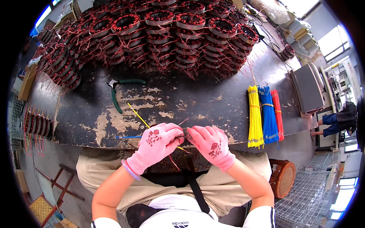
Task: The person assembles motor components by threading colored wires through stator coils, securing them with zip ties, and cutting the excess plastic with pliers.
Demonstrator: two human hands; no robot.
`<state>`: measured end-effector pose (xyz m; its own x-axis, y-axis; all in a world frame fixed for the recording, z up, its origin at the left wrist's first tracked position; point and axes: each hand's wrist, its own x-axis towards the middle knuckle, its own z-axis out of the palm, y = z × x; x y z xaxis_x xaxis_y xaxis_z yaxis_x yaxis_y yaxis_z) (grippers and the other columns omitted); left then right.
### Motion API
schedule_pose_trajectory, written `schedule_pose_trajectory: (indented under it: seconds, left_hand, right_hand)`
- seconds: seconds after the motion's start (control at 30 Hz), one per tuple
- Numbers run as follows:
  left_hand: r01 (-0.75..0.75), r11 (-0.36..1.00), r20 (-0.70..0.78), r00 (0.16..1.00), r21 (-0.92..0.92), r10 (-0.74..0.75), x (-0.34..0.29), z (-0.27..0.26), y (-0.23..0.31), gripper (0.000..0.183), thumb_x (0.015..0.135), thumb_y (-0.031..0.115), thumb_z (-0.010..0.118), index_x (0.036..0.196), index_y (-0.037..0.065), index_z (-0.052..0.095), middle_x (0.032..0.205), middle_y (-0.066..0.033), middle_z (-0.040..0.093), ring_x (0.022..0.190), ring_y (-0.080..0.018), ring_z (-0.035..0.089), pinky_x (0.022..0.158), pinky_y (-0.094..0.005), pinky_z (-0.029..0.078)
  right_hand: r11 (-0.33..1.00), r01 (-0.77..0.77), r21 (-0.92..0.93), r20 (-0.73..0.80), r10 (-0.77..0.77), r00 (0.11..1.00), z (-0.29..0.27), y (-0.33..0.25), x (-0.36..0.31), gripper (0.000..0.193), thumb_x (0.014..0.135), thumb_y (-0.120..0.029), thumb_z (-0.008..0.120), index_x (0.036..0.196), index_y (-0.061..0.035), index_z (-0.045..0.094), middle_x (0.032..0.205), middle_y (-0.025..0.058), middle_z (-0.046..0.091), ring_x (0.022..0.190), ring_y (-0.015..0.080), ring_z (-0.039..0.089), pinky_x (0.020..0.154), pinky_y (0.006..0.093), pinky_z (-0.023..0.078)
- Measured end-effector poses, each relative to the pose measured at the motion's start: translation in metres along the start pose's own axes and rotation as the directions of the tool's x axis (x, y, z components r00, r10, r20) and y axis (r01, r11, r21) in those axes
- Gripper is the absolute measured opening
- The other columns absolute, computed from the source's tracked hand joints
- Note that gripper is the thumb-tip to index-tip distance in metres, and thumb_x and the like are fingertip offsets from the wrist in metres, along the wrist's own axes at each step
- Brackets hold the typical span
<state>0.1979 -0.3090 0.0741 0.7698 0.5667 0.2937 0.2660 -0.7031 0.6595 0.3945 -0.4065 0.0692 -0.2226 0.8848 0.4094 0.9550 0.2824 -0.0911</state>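
My left hand (157, 143), in a pink glove, is closed with thumb and fingers pinched at the table's near edge. My right hand (211, 145), gloved alike, pinches close beside it, the fingertips nearly meeting. Thin dark and reddish wires (184, 122) show between and around the fingertips; their gripped parts are mostly hidden. A yellow wire (137, 114) sticks out beyond my left hand, and a blue wire (128, 137) points left from under it. Cutting pliers with green handles (131, 81) lie spread on the table past my left hand.
Tall stacks of wound motor stators (157, 17) fill the table's far side. Bundles of yellow wires (254, 117), blue wires (268, 117) and red wires (278, 114) lie at right. More stators (37, 123) stand far left. A wooden stool (283, 178) and wire mesh (308, 192) are at lower right. Another person stands far right.
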Motion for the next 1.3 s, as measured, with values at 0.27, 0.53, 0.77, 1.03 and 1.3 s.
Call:
schedule_pose_trajectory:
  seconds: [0.27,0.53,0.77,1.03,1.3]
  left_hand:
    - [-0.029,1.000,-0.020,0.999,0.010,0.030,-0.002,0.002,-0.001,0.015,0.079,0.008,0.071,0.093,0.010,0.068,0.098,-0.0017,0.070,0.082,-0.0259,0.066,0.073,-0.0380,0.055]
    - [-0.008,1.000,-0.016,1.000,0.015,0.008,-0.002,0.002,-0.002,0.014,0.080,0.008,0.072,0.093,0.010,0.068,0.098,-0.0011,0.070,0.082,-0.0255,0.066,0.073,-0.0376,0.055]
    - [-0.054,0.999,0.017,0.998,0.002,0.054,-0.002,0.000,-0.006,0.015,0.081,0.013,0.074,0.094,0.011,0.067,0.100,-0.0022,0.068,0.084,-0.0259,0.066,0.073,-0.0386,0.056]
    - [-0.028,1.000,-0.023,0.999,0.011,0.028,-0.002,0.004,-0.003,0.012,0.081,0.012,0.074,0.091,0.010,0.068,0.096,-0.0029,0.070,0.084,-0.0260,0.067,0.073,-0.0381,0.056]
    - [-0.043,0.998,0.005,0.999,0.038,0.042,-0.004,0.003,-0.005,0.013,0.087,0.018,0.073,0.096,0.009,0.067,0.099,-0.0039,0.069,0.087,-0.0264,0.067,0.076,-0.0394,0.056]
  right_hand:
    - [-0.082,-0.862,0.500,0.860,0.166,0.483,-0.019,0.002,0.008,0.019,0.097,-0.023,0.064,0.105,-0.0058,0.066,0.092,0.0018,0.066,0.080,0.0081,0.059,0.069,0.0240,0.045]
    - [0.988,0.123,0.096,0.234,-0.143,0.962,-0.013,0.010,0.010,0.016,0.089,-0.021,0.068,0.099,-0.0096,0.062,0.094,0.0017,0.064,0.088,0.0274,0.065,0.074,0.0396,0.053]
    - [-0.352,-0.797,0.491,0.871,0.203,0.446,-0.010,-0.003,0.011,0.027,0.101,-0.027,0.059,0.096,-0.0023,0.066,0.088,-0.0024,0.066,0.073,0.0069,0.059,0.063,0.0267,0.047]
    - [0.981,0.097,0.165,-0.022,-0.095,0.995,-0.007,-0.004,-0.002,0.035,0.078,-0.016,0.073,0.112,-0.0113,0.065,0.107,0.0033,0.065,0.092,0.0224,0.064,0.078,0.0377,0.052]
    - [0.981,0.002,0.196,0.023,-0.006,1.000,0.007,-0.005,-0.008,0.038,0.081,-0.013,0.067,0.119,-0.0150,0.065,0.099,0.0020,0.060,0.087,0.0231,0.060,0.078,0.0379,0.050]
